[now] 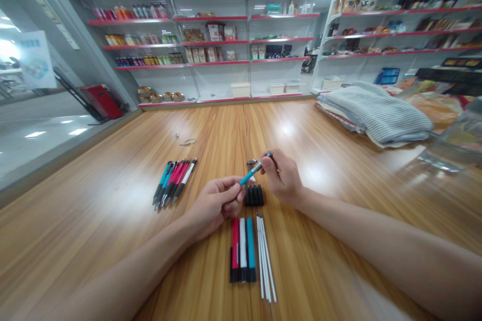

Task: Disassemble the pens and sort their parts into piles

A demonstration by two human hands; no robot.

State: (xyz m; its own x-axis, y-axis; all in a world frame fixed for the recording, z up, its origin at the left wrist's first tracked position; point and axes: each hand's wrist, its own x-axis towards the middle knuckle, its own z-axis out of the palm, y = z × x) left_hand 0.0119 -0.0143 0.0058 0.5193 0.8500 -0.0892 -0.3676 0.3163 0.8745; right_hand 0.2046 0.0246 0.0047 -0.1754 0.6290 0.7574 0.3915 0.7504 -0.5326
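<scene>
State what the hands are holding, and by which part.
The right hand pinches a teal pen near its upper end, between thumb and fingers. The left hand meets the pen's lower teal end; whether it grips there cannot be told.

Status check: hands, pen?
Left hand and right hand both gripping teal pen, held above the wooden table. Black pen parts directly below it.

the left hand (215,204) and right hand (281,176) both hold a blue pen (253,172) above the wooden bench (94,210), near rows of pen parts (243,250).
</scene>
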